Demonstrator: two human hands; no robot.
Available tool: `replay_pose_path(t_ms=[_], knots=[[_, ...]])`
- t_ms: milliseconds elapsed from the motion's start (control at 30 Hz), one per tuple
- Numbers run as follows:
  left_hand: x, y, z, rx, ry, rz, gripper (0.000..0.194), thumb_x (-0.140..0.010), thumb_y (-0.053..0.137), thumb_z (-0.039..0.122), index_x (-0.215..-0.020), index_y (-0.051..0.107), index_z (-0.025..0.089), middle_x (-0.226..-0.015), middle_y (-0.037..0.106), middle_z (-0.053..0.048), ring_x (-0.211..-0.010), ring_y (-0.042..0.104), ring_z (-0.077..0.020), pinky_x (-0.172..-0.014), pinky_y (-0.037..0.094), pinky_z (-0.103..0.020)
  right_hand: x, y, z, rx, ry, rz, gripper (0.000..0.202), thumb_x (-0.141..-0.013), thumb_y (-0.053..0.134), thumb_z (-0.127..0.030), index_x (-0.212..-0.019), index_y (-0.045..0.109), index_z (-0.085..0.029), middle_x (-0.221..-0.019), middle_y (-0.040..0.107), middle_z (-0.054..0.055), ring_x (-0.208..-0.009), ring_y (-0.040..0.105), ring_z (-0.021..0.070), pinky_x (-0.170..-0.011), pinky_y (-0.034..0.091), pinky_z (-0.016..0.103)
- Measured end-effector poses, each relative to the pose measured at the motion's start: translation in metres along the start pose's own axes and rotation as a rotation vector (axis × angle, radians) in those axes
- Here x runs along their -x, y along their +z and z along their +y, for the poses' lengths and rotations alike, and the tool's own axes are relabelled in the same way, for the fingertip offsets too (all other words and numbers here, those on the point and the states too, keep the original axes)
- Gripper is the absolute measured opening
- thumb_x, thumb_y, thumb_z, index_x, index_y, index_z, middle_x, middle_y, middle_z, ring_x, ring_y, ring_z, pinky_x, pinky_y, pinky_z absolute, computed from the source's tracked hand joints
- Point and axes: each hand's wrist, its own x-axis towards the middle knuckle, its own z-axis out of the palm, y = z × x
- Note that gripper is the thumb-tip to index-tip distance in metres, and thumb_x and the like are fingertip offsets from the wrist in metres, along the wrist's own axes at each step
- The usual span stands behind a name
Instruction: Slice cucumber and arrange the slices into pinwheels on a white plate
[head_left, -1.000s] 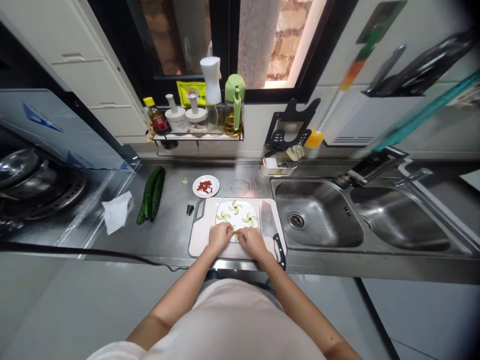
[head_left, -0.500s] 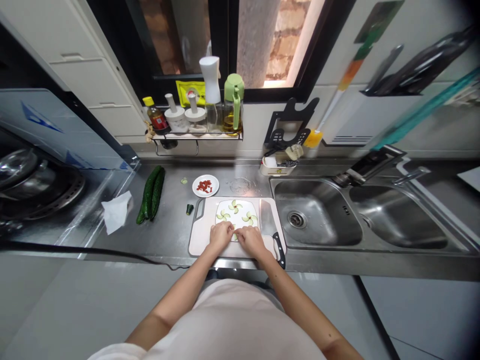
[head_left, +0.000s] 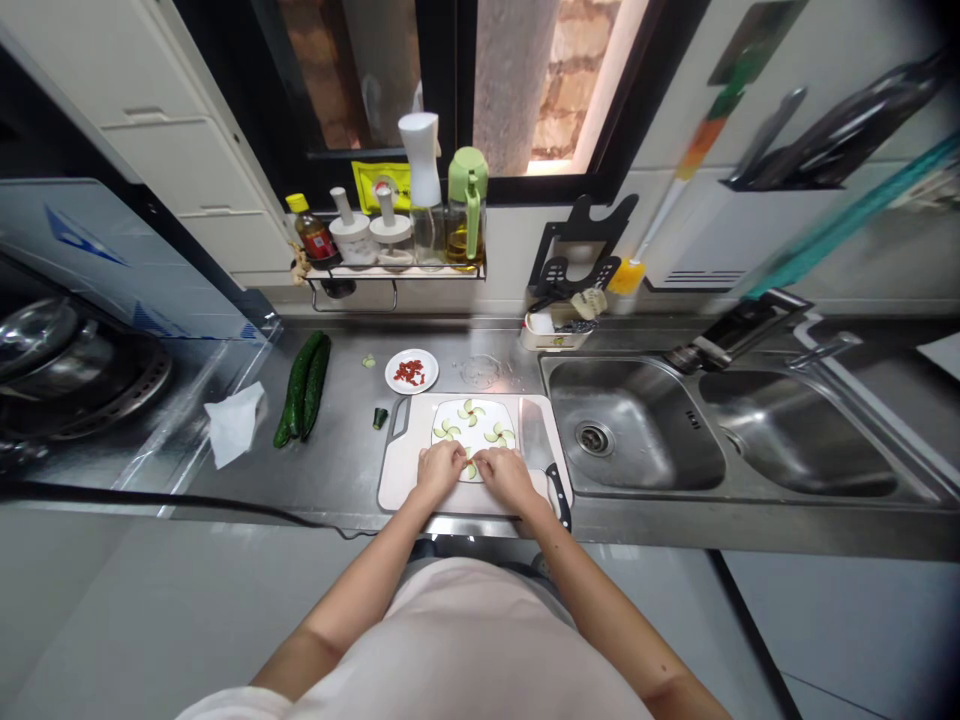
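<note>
A white square plate (head_left: 491, 415) lies on the cutting board (head_left: 409, 470). Cucumber slices (head_left: 471, 411) are laid on the plate in pinwheel flowers with small red centres. Over the flower nearest me, my left hand (head_left: 440, 466) and my right hand (head_left: 501, 473) meet with fingertips pinched close together. A tiny reddish bit shows between them; which hand holds it I cannot tell. Behind the board, a small white dish (head_left: 412, 371) holds chopped red pieces (head_left: 409, 373). To the right of the plate lies a broad knife (head_left: 559, 497) with a black handle, on the board.
Two whole cucumbers (head_left: 304, 390), a cut cucumber end (head_left: 380, 418) and a crumpled white paper (head_left: 234, 425) lie to the left. A double sink (head_left: 634, 425) is at the right. Bottles stand on a wall rack (head_left: 397, 270). A black cord (head_left: 225, 502) crosses the counter's front edge.
My hands have drawn slightly apart over the nearest flower, so more of its slices shows between the fingertips. The other things have stayed in place.
</note>
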Motion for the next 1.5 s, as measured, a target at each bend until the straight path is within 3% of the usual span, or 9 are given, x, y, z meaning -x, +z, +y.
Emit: replay_pose_path(t_ms=[800,1500], knots=[[-0.003,0.006,0.000,-0.047,0.002,-0.013,0.016,-0.086,0.051,0.028,-0.090,0.065,0.023,-0.093,0.068,-0.003,-0.095,0.059,-0.0192,-0.084,0.036,-0.031,0.008,0.003,-0.009,0.009,0.015,-0.019,0.026,-0.093,0.040,-0.024,-0.093,0.066,-0.020,-0.089,0.069,0.006,-0.086,0.056,0.0177,-0.076,0.026,0.028],[-0.008,0.007,-0.007,-0.020,-0.024,0.025,0.017,-0.084,0.052,0.028,-0.088,0.068,0.024,-0.095,0.069,-0.003,-0.094,0.061,-0.0205,-0.086,0.036,-0.033,0.010,0.008,-0.007,-0.026,0.040,0.075,0.023,-0.092,0.043,-0.025,-0.090,0.066,-0.022,-0.088,0.069,0.004,-0.086,0.056,0.0176,-0.076,0.026,0.028]])
